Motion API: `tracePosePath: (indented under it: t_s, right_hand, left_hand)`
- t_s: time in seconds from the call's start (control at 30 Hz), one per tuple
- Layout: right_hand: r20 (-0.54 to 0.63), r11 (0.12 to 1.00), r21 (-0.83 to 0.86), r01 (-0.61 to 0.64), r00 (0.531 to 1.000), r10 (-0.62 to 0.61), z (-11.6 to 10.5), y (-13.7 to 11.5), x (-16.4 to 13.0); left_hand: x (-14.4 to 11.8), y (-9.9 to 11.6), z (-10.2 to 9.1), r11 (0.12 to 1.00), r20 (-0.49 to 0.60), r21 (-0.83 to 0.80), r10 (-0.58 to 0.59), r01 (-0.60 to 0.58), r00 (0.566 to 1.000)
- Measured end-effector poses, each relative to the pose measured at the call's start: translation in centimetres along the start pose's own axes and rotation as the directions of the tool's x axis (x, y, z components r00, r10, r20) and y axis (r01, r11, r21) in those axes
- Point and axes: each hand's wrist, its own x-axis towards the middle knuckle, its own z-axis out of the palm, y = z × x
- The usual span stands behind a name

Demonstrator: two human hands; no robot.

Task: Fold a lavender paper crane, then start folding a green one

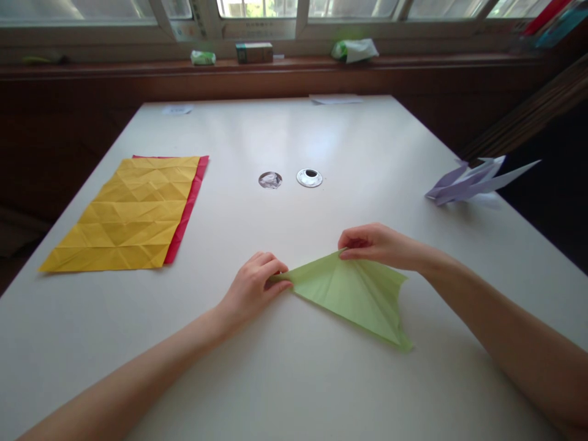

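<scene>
Writing none legible. We pinched one green paper (356, 294) mid-table (294, 380): left hand (254, 286) at its left tip, right hand (374, 244) at top. Yellow sheet (131, 214) over red sheet (190, 205); one lilac crane (473, 180).

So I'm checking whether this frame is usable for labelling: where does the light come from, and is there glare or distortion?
Head view: daylight comes from the windows at the top, which are blown out white; a soft sheen lies on the white table beyond the two round holes; wide-angle stretch bends the table edges and forearms; the green paper and both hands stay fairly sharp.
</scene>
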Motion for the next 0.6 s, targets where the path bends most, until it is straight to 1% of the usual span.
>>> tracePosePath:
  t_s: [0.1, 0.2, 0.27, 0.33, 0.4, 0.47, 0.53, 0.6]
  right_hand:
    - [-0.135, 0.993, -0.110, 0.036, 0.989, -0.051, 0.3, -0.3, -0.1]
    - [-0.270, 0.955, -0.289, 0.066, 0.952, -0.147, 0.9, -0.4, -0.3]
    - [-0.344, 0.897, -0.431, 0.096, 0.902, -0.262, 1.3, -0.5, -0.4]
    - [-0.389, 0.813, -0.563, 0.148, 0.821, -0.419, 1.9, -0.7, -0.5]
    - [-0.370, 0.717, -0.662, 0.219, 0.736, -0.567, 2.6, -1.2, -0.6]
    - [-0.271, 0.615, -0.730, 0.298, 0.700, -0.660, 3.4, -1.8, -0.8]
    - [-0.159, 0.528, -0.774, 0.348, 0.701, -0.695, 4.3, -2.3, -0.9]
    - [-0.054, 0.470, -0.785, 0.404, 0.711, -0.701, 5.1, -2.5, -0.8]
  left_hand:
    - [-0.1, 0.0, 0.0, 1.000, -0.012, -0.022, 0.012, -0.012, 1.000]
    - [-0.2, 0.1, 0.0, 0.998, -0.025, -0.057, 0.005, -0.007, 1.000]
    - [-0.3, 0.2, 0.1, 0.996, -0.021, -0.084, -0.018, 0.017, 1.000]
    - [-0.4, 0.3, 0.1, 0.994, -0.012, -0.104, -0.047, 0.046, 0.999]
    - [-0.4, 0.4, 0.1, 0.991, -0.001, -0.113, -0.072, 0.071, 0.997]
    - [-0.5, 0.5, 0.2, 0.990, 0.012, -0.120, -0.079, 0.080, 0.997]
    - [-0.5, 0.5, 0.2, 0.989, 0.018, -0.129, -0.067, 0.069, 0.998]
    - [-0.6, 0.5, 0.3, 0.991, 0.010, -0.127, -0.040, 0.041, 0.999]
